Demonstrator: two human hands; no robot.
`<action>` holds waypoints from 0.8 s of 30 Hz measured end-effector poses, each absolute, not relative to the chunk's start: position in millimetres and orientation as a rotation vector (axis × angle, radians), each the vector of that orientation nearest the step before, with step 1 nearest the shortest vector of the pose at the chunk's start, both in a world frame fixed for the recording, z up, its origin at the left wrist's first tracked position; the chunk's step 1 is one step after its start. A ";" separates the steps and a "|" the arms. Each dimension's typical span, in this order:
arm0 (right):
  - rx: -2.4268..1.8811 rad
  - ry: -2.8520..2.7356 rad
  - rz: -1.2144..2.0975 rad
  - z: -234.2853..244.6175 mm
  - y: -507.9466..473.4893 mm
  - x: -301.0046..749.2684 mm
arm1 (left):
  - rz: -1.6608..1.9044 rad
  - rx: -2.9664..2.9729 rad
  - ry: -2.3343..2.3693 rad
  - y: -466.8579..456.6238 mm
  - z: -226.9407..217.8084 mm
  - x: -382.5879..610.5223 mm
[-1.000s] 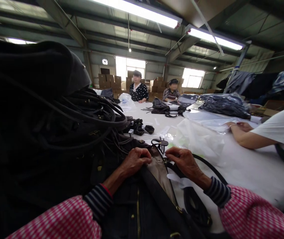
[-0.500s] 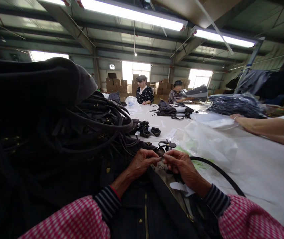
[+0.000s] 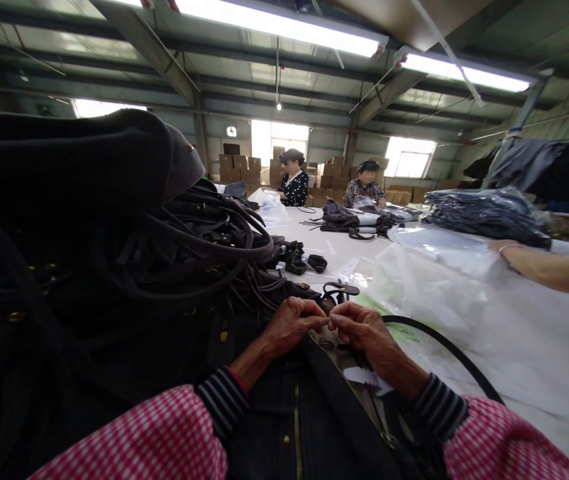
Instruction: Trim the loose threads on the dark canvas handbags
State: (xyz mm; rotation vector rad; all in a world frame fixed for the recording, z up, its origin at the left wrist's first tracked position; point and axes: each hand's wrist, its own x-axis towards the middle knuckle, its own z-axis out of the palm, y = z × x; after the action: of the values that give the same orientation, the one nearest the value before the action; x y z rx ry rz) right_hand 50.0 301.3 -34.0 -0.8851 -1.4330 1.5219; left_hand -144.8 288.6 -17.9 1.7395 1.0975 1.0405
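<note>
Over a dark bag (image 3: 274, 427) with brass zips, both hands meet with pinched fingertips. My left hand (image 3: 292, 327) closes thumb against forefinger on something too small to make out. Fingertip to fingertip with it, my right hand (image 3: 364, 330) pinches too, and whatever is in it is hidden. Just below the right hand a white paper tag (image 3: 362, 377) lies against the bag. A dark strap (image 3: 444, 347) curves away to the right of that hand. Beyond the fingers lies a small dark strap piece with a rounded end (image 3: 344, 289).
A tall heap of dark bags (image 3: 64, 173) with looped handles rises at left. Clear plastic bags (image 3: 424, 287) cover the white table (image 3: 334, 230) at right, near another person's arm (image 3: 549, 267). Plastic-wrapped goods (image 3: 484, 213) stand behind. Two people (image 3: 293, 180) are across the table.
My hands stay pinched together, fingertips slightly closer. The view has shifted a little left. Across the table, a person has lowered a grey wrapped item; the arm at right has moved.
</note>
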 end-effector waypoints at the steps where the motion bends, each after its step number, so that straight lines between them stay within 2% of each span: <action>1: -0.878 -1.435 1.524 -34.3 301.3 49.8 | 1.037 1.743 1.098 288.3 -17.9 -144.5; 24: -0.870 -1.509 1.574 -42.2 304.6 47.6 | 0.977 1.852 1.205 287.0 -15.4 -146.1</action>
State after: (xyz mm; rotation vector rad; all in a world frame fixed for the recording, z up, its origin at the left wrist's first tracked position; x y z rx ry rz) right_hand 47.6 304.6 -42.2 -0.8699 -1.5089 1.5740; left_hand -146.1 287.0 -15.4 1.8521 1.2046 0.9769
